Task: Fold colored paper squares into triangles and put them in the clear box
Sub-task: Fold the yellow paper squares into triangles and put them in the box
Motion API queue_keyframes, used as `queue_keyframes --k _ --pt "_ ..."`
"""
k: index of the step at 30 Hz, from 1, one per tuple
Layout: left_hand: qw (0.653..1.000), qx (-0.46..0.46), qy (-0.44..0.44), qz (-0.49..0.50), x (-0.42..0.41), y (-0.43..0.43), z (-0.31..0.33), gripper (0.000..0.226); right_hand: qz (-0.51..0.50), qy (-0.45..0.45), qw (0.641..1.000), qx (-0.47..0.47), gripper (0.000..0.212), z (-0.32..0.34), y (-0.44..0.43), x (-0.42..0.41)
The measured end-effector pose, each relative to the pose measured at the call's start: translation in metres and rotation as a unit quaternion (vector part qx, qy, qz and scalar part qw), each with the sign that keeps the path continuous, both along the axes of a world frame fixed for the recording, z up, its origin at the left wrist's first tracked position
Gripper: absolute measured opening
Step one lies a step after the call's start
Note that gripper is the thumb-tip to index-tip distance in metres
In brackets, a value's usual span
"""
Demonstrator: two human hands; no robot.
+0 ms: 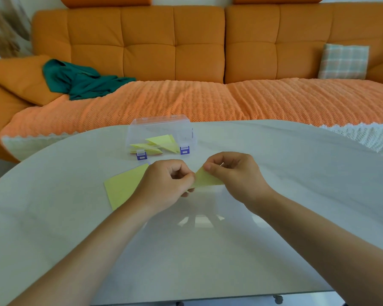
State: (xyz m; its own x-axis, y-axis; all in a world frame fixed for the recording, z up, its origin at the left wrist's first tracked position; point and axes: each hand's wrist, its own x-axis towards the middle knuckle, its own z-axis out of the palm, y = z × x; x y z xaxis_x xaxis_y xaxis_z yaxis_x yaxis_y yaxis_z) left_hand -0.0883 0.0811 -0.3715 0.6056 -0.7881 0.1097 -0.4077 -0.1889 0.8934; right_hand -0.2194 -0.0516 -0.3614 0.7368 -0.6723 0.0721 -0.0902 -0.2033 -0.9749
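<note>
Both hands pinch one folded yellow paper piece (pixel 205 180) just above the table. My left hand (pixel 164 186) grips its left end and my right hand (pixel 232 171) grips its upper tip between thumb and forefinger. A stack of flat yellow paper squares (pixel 122 186) lies on the table to the left, partly hidden by my left wrist. The clear box (pixel 161 127) with purple latches stands open farther back and holds several folded yellow triangles (pixel 164 142).
The white glossy table (pixel 274 173) curves away at its far edge. Behind it stands an orange sofa (pixel 186 51) with a knitted orange throw, a teal cloth (pixel 80 80) at left and a checked cushion (pixel 344 61) at right.
</note>
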Motion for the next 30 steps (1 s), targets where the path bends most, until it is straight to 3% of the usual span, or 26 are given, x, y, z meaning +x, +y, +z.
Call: queue_keyframes --k 3,6,8,10,13,15,19,26,30 --pt "0.999 0.049 -0.014 -0.017 0.013 0.006 0.002 0.012 -0.031 -0.018 0.999 0.015 0.013 0.001 -0.004 0.002" --pt "0.988 0.1 -0.114 0.011 0.026 0.014 0.002 0.012 -0.056 -0.026 0.998 0.016 0.014 0.003 -0.008 0.003" --pt "0.983 0.08 -0.156 0.057 0.03 0.016 0.003 0.013 -0.055 -0.023 0.998 0.011 0.015 0.003 -0.008 0.005" --pt "0.99 0.015 -0.12 0.075 0.028 0.014 0.005 0.011 -0.041 -0.018 0.999 0.008 0.015 0.004 -0.005 0.007" --pt "0.998 -0.028 -0.054 0.02 0.02 0.011 0.006 0.014 -0.017 -0.014 1.0 0.007 0.013 0.004 0.003 0.012" --pt "0.998 -0.02 -0.066 0.001 0.019 0.009 0.004 0.005 -0.01 -0.011 1.0 0.0 0.012 0.004 0.007 0.014" --pt "0.997 -0.032 -0.074 0.017 0.028 0.013 0.004 0.018 0.012 0.01 1.0 -0.02 0.01 0.004 0.01 0.016" --pt "0.98 0.049 -0.191 -0.003 0.058 0.028 0.007 0.014 -0.023 0.045 0.996 -0.076 0.015 0.009 0.009 0.029" --pt "0.965 0.053 -0.247 0.068 0.091 0.038 0.012 0.016 -0.066 0.027 0.994 -0.077 0.01 0.021 0.0 0.061"
